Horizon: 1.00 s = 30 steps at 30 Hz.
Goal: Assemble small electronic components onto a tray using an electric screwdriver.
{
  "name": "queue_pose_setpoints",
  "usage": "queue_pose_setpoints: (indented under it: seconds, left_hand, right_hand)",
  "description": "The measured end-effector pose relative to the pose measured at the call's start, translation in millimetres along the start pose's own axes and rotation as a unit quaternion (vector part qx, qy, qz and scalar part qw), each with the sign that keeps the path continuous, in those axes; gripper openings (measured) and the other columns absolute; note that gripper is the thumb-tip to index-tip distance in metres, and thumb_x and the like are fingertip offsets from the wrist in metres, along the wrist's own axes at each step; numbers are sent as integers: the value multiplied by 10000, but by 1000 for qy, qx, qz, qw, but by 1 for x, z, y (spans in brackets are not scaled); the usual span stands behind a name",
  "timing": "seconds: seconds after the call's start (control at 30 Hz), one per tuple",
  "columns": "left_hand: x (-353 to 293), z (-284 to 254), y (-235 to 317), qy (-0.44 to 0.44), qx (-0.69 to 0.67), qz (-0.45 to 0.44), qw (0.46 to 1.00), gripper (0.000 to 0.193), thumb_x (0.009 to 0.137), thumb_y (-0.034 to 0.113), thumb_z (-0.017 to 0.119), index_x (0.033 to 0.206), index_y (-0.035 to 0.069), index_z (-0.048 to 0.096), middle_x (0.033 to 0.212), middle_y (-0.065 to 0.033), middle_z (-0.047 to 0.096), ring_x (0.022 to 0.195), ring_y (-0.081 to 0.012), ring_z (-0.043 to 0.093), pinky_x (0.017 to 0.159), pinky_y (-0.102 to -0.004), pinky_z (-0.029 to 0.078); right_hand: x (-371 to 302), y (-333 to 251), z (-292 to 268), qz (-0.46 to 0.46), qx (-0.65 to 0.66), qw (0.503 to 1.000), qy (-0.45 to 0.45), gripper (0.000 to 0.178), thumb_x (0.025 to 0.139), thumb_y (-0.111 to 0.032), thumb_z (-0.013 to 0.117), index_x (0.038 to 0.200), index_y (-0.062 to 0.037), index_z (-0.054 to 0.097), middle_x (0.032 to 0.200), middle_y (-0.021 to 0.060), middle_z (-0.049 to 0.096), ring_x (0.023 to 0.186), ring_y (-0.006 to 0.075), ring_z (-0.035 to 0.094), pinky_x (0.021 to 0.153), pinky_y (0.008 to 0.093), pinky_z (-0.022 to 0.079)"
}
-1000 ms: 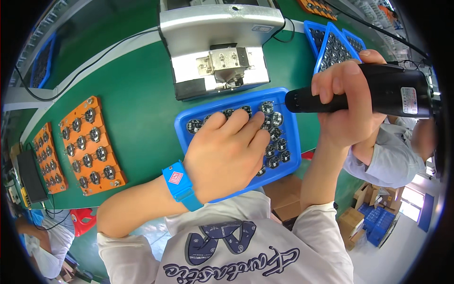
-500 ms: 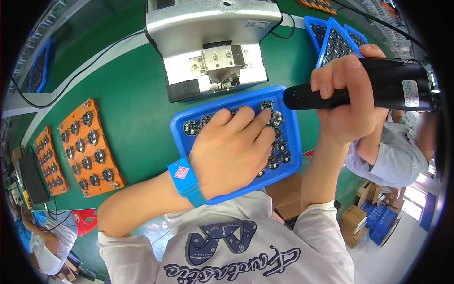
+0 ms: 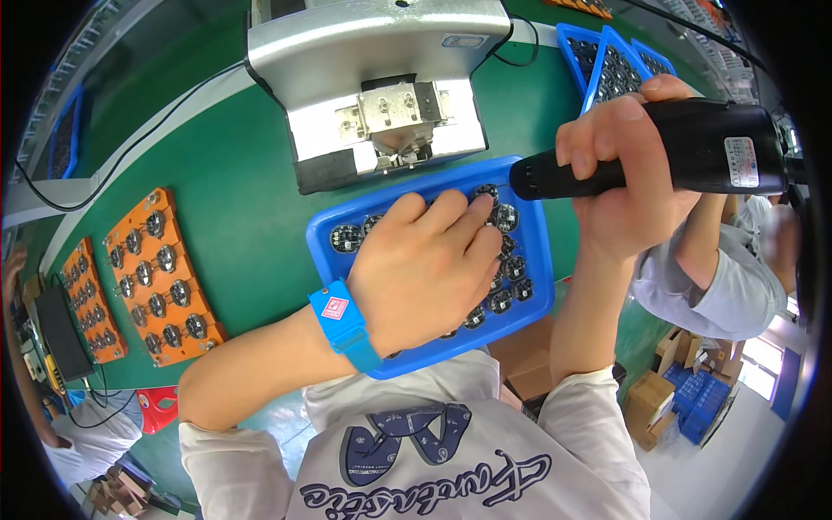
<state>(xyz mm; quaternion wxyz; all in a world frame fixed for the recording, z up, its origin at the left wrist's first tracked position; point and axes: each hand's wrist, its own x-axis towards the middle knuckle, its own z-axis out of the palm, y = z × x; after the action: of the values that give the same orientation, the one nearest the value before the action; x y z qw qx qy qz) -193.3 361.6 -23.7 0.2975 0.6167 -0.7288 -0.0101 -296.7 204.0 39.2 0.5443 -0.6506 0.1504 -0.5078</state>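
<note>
left hand: fingertips down among round parts, cannot tell if gripping | right hand: wrapped around black driver | round parts: in blue tray on bench | care: align driver tip squarely, left fingertips clear, pressure light

A green table is carrying a machine. A blue tray is lying just in front of the machine, two orange boards and a black box are lying left of it, and other trays are resting to its right.
</note>
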Motion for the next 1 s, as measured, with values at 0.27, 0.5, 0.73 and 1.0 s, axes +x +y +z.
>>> queue_pose_setpoints:
  seconds: [0.27,0.5,0.73,1.0]
  left_hand:
    - [1,-3,0,-9,-20,-5,1000,267,851,266,724,971,28,712,1216,-159,735,974,-221,602,795,-350,453]
    - [-5,-2,2,-7,-25,0,1000,303,862,279,714,996,8,711,1231,-187,719,994,-244,604,818,-367,456]
    - [-1,3,6,23,-29,-9,999,259,850,247,723,977,24,691,1172,-152,708,974,-261,594,802,-380,456]
    - [-23,-15,17,95,-76,-39,992,189,815,190,742,938,61,680,1202,-81,721,916,-243,601,736,-387,450]
  right_hand:
    - [-6,1,12,-27,-33,999,4,199,898,110,583,1076,27,555,645,113,554,460,173,502,507,364,500]
    - [-14,-2,14,-38,-52,998,12,195,918,80,580,1102,19,553,639,101,545,472,171,509,508,364,499]
    - [27,-40,22,-74,126,975,-166,162,968,-18,526,1120,23,562,792,59,495,627,175,525,671,390,498]
    - [40,-27,69,-188,-18,944,-270,130,915,10,560,1039,45,565,824,58,485,633,190,526,677,380,488]
